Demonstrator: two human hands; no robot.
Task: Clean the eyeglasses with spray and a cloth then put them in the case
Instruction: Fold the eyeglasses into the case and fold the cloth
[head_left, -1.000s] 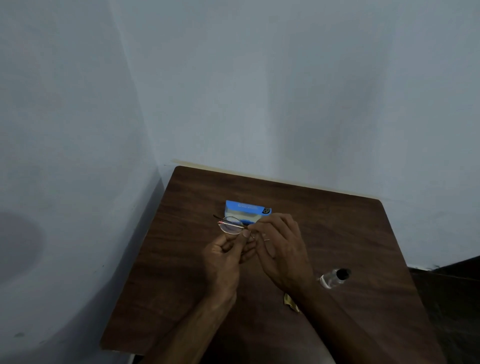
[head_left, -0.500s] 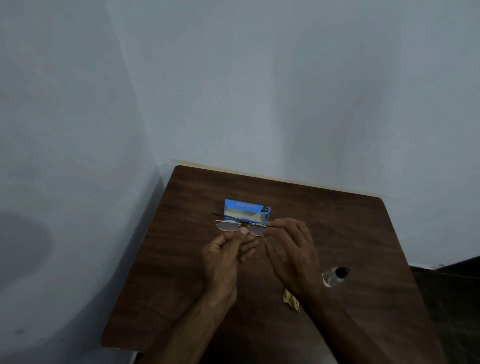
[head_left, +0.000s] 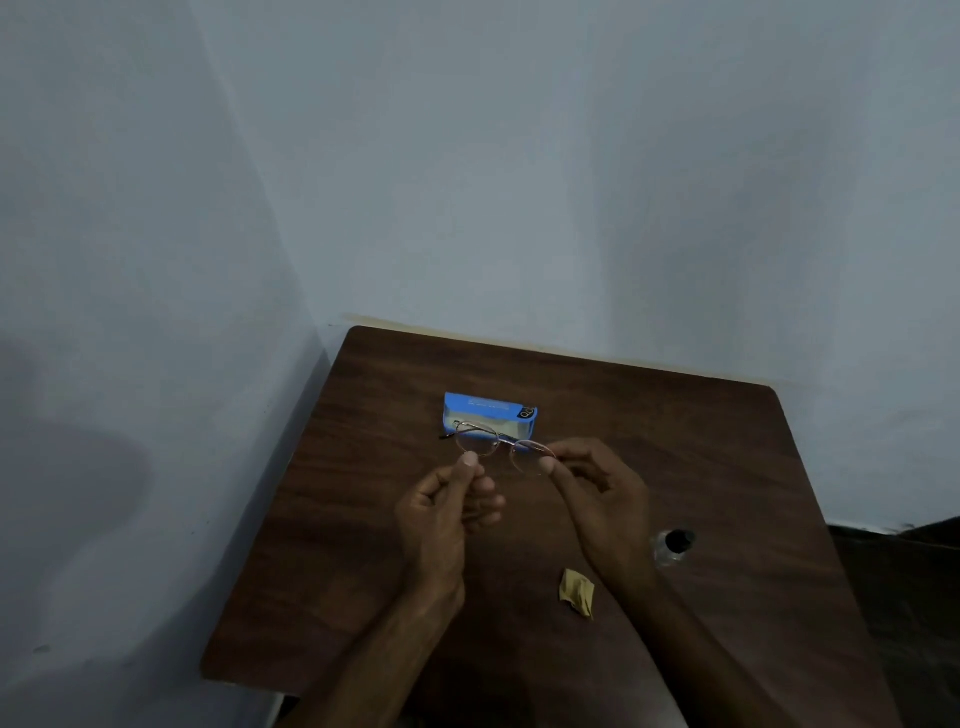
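Note:
Thin-rimmed round eyeglasses (head_left: 500, 446) are held level above the table, just in front of the blue case (head_left: 490, 415). My left hand (head_left: 447, 512) pinches the lower rim of the left lens. My right hand (head_left: 597, 496) pinches the outer rim of the right lens. One temple tip sticks out to the left of the frame. A small yellow cloth (head_left: 577, 592) lies crumpled on the table between my forearms. The clear spray bottle (head_left: 672, 546) with a black cap lies beside my right wrist.
The dark wooden table (head_left: 363, 545) stands in a corner, with pale walls close behind it and on the left. Its right edge borders a dark floor area (head_left: 909, 597).
My hands have moved apart along the frame, and the eyeglasses now face me spread wide. The camera view has shifted slightly, uncovering more of the yellow cloth.

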